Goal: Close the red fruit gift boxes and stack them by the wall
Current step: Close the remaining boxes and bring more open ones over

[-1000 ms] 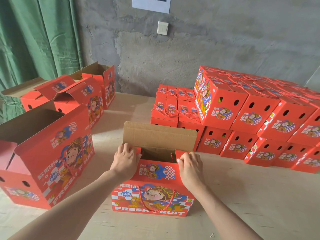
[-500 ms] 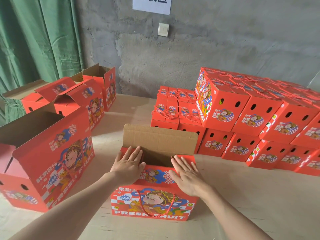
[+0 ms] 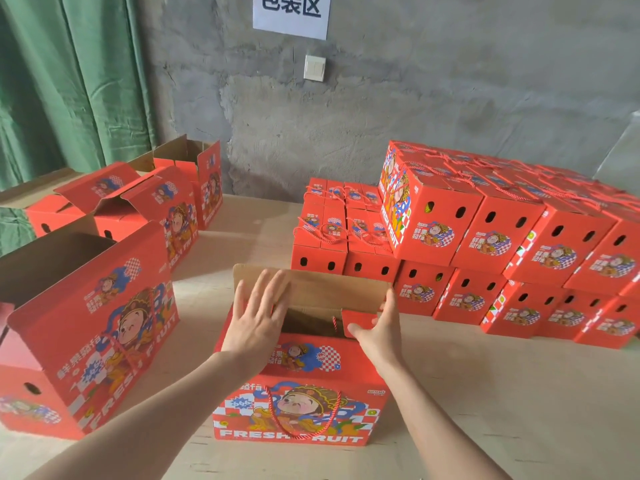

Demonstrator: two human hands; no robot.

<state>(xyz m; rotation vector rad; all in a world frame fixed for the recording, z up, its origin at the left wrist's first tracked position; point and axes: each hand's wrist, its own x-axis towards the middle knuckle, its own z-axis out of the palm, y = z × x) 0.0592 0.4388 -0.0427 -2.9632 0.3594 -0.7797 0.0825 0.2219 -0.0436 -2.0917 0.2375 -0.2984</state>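
Open red boxes (image 3: 86,323) are seen at left. At lower centre, the gift box (image 3: 298,393) is being closed: the left hand (image 3: 258,317) is spread flat over its opening, and a side flap (image 3: 358,322) is pinched by the right hand (image 3: 377,327). Next, the flaps likely need folding inward. Stacked boxes (image 3: 485,237) are seen at right.

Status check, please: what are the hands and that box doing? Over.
Left hand open above front box. Right hand pinching its red side flap. Back flap upright, top unclosed. No obstruction visible.
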